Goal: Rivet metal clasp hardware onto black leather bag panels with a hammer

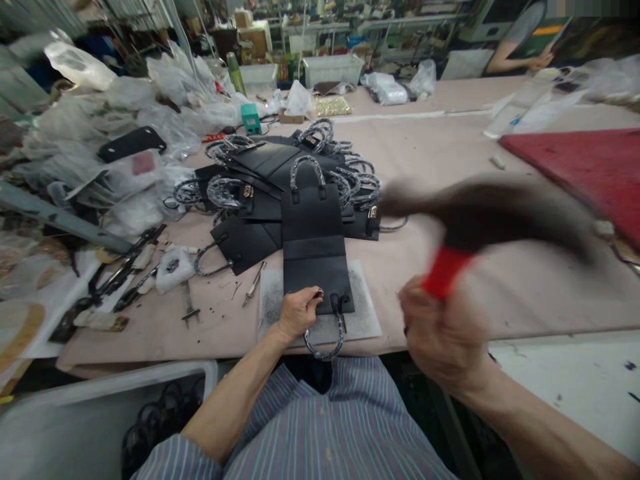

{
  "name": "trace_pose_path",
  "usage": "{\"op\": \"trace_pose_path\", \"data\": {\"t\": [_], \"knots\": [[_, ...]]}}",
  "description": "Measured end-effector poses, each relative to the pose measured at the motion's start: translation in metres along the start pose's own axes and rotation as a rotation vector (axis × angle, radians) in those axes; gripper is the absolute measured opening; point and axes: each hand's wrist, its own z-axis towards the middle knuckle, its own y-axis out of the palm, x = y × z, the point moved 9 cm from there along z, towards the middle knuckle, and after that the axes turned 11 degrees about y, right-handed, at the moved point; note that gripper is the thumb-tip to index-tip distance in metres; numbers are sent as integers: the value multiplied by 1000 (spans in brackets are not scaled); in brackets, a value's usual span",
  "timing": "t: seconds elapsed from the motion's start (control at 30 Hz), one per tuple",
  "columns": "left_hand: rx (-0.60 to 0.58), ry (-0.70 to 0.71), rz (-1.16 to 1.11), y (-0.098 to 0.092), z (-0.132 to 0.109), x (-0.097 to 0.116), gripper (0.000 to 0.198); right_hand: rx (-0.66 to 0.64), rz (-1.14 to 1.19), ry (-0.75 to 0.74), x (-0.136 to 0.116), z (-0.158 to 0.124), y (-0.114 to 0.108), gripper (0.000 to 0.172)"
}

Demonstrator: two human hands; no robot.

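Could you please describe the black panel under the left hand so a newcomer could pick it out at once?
On the pinkish table, find the pale slab at the near edge. The black panel lies partly over it, its far end over the heap of black pieces, the left hand at its near end. Unlike its neighbours, it shows a looped handle at each end.

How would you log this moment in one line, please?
left hand: at flat black panel; right hand: holding raised red-handled hammer; pale flat slab: partly under panel
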Motion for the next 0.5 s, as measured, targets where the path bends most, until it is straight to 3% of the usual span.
{"op": "trace_pose_path", "data": {"t": [0.1,0.2,0.3,0.4,0.5], "knots": [[-28,-13,34,2,0,-2,17,-140,-164,-29,10,-4,25,30],[-8,8,27,1,0,-2,16,-128,-225,72,37,7,20,31],[5,29,21,0,0,0,14,-102,-181,250,86,23,15,34],[1,45,44,-1,0,3,13,-184,-287,444,150,28,34,34],[12,46,54,-3,-1,6,19,-135,-416,509,184,27,46,30]]}}
